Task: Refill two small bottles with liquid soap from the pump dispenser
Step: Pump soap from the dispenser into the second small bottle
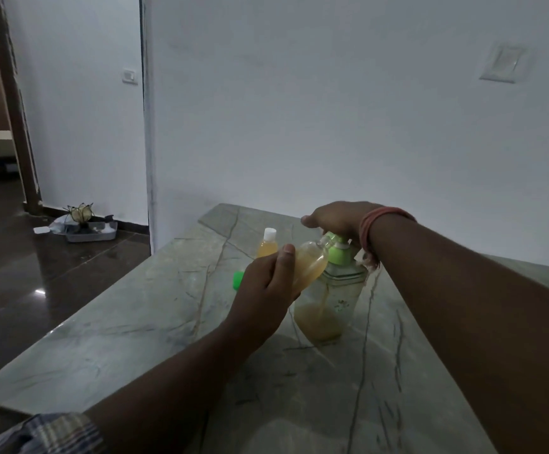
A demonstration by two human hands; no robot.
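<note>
A clear pump dispenser point(330, 299) with a green pump collar stands on the marble table point(135, 329), amber soap in its lower part. My right hand point(338, 219) rests on top of the pump head. My left hand point(266, 290) grips a small clear bottle point(312, 262) tilted with its open mouth up against the green nozzle; amber soap fills much of it. A second small bottle point(267, 245) with a white cap stands upright behind, filled with amber soap. A loose green cap point(238, 279) lies on the table left of my left hand.
The table meets a white wall at the back. To the left the floor is dark and glossy, with a grey tray point(91, 231) of odds and ends beside a doorway. A switch plate point(129, 76) is on the wall.
</note>
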